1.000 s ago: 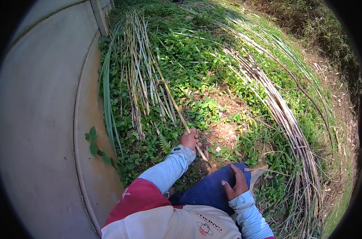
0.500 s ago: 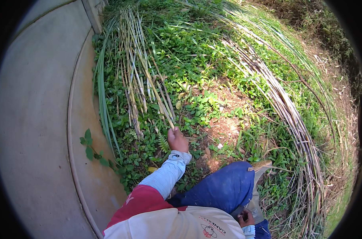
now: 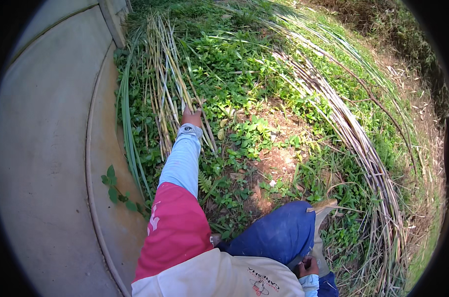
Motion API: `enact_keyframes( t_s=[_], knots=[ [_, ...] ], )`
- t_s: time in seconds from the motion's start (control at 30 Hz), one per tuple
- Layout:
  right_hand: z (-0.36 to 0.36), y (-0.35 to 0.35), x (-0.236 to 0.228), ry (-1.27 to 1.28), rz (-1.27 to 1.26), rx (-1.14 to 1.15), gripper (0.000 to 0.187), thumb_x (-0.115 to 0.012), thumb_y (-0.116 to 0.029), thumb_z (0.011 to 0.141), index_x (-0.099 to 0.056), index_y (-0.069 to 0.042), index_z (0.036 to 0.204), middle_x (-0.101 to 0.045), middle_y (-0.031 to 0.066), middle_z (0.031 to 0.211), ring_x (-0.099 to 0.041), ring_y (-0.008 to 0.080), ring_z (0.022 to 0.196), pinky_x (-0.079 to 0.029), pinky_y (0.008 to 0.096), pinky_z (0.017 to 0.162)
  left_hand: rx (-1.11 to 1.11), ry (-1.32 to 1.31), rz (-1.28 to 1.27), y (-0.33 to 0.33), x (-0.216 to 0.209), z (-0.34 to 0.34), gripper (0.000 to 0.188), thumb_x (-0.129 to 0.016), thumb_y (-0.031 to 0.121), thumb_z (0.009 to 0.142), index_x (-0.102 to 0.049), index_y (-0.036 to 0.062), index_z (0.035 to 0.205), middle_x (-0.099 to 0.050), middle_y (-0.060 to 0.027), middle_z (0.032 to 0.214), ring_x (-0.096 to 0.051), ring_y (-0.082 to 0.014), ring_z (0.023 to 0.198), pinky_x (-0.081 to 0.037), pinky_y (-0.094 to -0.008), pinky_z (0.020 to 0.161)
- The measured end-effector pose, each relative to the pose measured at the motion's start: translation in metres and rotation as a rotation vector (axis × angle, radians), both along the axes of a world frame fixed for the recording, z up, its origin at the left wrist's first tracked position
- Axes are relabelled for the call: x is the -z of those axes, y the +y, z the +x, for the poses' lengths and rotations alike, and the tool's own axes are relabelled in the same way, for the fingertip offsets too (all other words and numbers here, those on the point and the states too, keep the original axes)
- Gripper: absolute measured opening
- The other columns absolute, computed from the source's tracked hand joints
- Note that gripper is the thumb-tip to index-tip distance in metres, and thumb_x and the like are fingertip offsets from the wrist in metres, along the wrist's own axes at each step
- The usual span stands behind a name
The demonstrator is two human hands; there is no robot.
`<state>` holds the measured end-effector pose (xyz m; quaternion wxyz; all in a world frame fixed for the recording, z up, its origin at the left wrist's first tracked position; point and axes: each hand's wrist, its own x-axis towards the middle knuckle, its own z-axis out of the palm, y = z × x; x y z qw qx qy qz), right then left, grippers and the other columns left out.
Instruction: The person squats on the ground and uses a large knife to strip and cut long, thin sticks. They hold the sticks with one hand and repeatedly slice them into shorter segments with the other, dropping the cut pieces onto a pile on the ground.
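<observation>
Right hand [image 3: 307, 266] well this side of yellowish stalks [image 3: 166, 89], fingers curled, contents unclear. Left hand [image 3: 193, 118] at stalks' near ends, grip closure hidden. Stalks lie on weedy ground [image 3: 234, 91]; wall [image 3: 51, 148] left of them, dry bundle [image 3: 352, 131] right, brush [image 3: 382, 24] farther right.

Yellow-tan stalks [image 3: 161, 59] streaked whitish, upper left; purplish-brown, straw-flecked bundle [image 3: 350, 128], right. Green leaves [image 3: 224, 64], reddish-brown soil [image 3: 281, 156], centre. Grey wall [image 3: 41, 163] stained rusty tan, far left. Red-and-cream shirt [image 3: 185, 247] with dark print, pale-blue sleeve [image 3: 180, 168], blue trousers [image 3: 269, 235], bottom.
</observation>
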<state>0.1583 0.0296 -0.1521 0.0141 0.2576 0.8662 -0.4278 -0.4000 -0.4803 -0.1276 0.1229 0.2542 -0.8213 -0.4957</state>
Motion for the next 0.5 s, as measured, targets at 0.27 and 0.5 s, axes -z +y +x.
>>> enact_keyframes(
  t_s=[0.27, 0.5],
  knots=[
    [0.006, -0.007, -0.003, -0.032, -0.047, 0.112, 0.037, -0.079, -0.005, 0.079, -0.062, -0.001, 0.11, -0.067, 0.0081, 0.091, -0.064, 0.0145, 0.075, -0.055, 0.0299, 0.074, -0.032, 0.03, -0.227, 0.077, 0.05, 0.101, 0.055, -0.076, 0.033, 0.087, -0.061, 0.0016, 0.129, -0.055, -0.0232, 0.135, -0.054, -0.04, 0.124, -0.043, -0.0443, 0.108],
    [-0.01, -0.013, -0.028, -0.097, -0.026, 0.057, 0.044, -0.083, -0.015, 0.081, -0.062, 0.0, 0.118, -0.067, 0.0121, 0.101, -0.066, 0.02, 0.086, -0.055, 0.0336, 0.082, 0.507, 0.045, 0.011, 0.179, 0.034, 0.157, 0.034, -0.068, 0.031, 0.096, -0.076, -0.0006, 0.089, -0.07, -0.0058, 0.072, -0.058, -0.0109, 0.067, -0.046, -0.0287, 0.068]
  ],
)
